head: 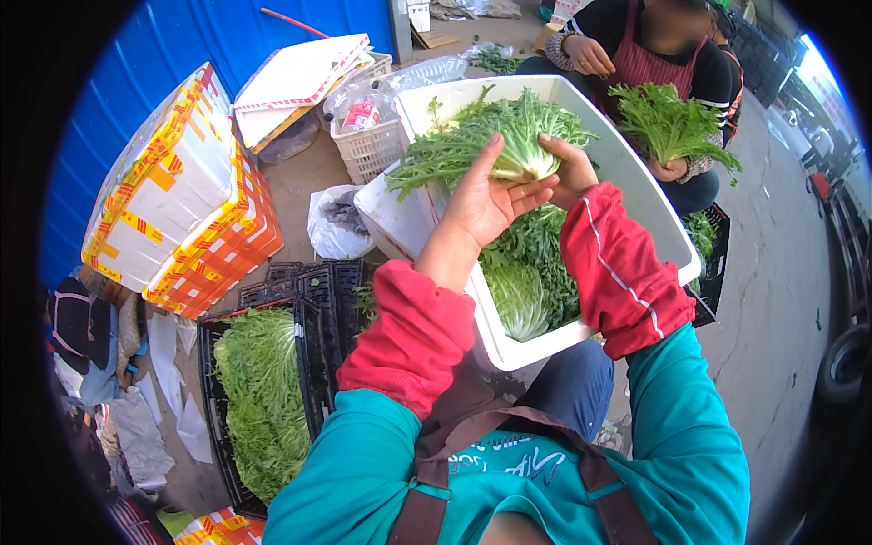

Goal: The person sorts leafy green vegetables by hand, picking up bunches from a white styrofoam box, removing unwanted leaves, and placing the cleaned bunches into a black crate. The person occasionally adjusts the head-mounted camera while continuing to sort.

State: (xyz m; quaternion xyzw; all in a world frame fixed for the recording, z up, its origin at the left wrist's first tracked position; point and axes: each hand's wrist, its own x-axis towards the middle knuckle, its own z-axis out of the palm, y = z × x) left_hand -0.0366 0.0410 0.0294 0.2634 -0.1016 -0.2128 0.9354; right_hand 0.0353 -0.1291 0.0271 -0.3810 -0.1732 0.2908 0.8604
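Note:
Both of my hands support a head of curly endive, its pale cut base towards me and its frilly leaves pointing away and to the left. My left hand is palm up, with its fingers under the base and its thumb raised beside the leaves. At the base's right side, the fingers of my right hand curl against it; part of them is hidden. Beneath is a white foam box, where more endive heads lie at the near end and leafy greens at the far end.
To my left, a black plastic crate holds endive beside stacked black crates. Taped foam boxes stand by a blue wall. Across the box, a person holds another endive head. A basket contains plastic bottles.

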